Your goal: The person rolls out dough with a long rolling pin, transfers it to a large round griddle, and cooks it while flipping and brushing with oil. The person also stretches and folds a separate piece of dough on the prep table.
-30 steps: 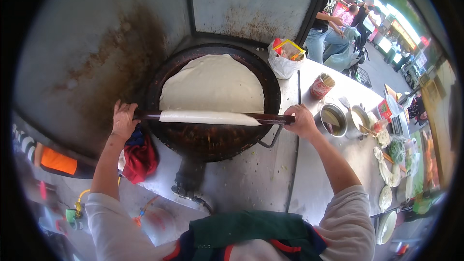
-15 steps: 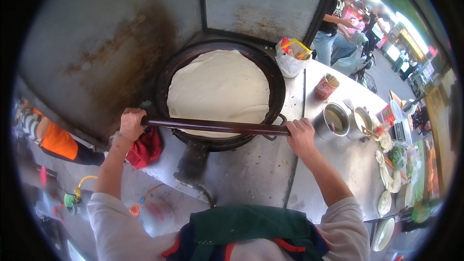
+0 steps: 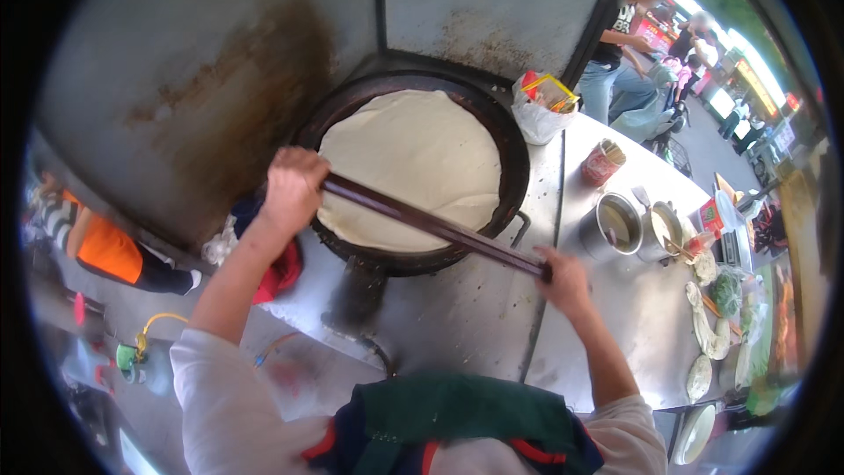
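Observation:
A long dark-brown rolling pin (image 3: 420, 220) slants over the near part of a big round black pan (image 3: 517, 145). Its left end, gripped by my left hand (image 3: 297, 189), lies farther from me than its right end. My right hand (image 3: 565, 283) is closed around that right end, above the metal counter. A wide, pale sheet of dough (image 3: 413, 163) covers most of the pan's bottom, with a fold along its right edge. Whether the pin touches the dough, I cannot tell.
Right of the pan stand a white bag of packets (image 3: 541, 114), a red can of sticks (image 3: 602, 163) and metal pots (image 3: 611, 227). Flat dough pieces (image 3: 699, 378) lie at the far right. A metal wall (image 3: 211, 62) rises behind. A person in black (image 3: 620, 44) is beyond the counter.
The rolling pin has swung from nearly level to a slant. My left hand has moved up and right, while my right hand has come down nearer to me.

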### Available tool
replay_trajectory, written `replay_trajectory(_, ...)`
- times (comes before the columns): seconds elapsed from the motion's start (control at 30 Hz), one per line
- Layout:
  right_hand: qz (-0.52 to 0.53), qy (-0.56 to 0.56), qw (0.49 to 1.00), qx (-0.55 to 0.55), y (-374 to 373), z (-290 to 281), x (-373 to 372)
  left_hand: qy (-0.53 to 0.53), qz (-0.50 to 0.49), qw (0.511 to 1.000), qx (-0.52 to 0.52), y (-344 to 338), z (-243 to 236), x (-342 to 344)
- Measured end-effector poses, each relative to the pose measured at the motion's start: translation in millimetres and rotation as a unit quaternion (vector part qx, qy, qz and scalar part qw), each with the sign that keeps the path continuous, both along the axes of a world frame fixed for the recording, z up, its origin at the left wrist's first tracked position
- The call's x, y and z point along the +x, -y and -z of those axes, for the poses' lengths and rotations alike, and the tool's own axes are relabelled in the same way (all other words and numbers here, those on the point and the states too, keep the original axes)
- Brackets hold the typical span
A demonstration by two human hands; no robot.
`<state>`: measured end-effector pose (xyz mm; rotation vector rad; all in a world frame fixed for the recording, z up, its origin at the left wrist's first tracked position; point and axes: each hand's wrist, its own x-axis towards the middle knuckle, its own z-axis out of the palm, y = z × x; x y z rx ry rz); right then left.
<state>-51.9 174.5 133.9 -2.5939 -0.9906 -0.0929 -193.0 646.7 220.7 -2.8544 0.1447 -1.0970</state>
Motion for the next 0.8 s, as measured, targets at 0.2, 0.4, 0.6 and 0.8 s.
replay_trajectory(0.2,-0.051,-0.144,0.988,-0.01,-1,-5,-29,-0.234,0.219,0.947,-0.018,122,1,-16)
replay_trajectory(0.4,0.127,-0.19,0.973,-0.03,156,83,-3,-0.373,0.293,0.785,0.398,186,-111,37)
replay_trajectory(0.6,0.301,-0.166,0.926,-0.155,212,108,-6,-0.324,0.293,0.83,0.345,223,-154,35)
replay_trajectory(0.8,0.344,-0.135,0.92,-0.128,305,147,-35,-0.264,0.327,0.872,0.251,273,-138,79)
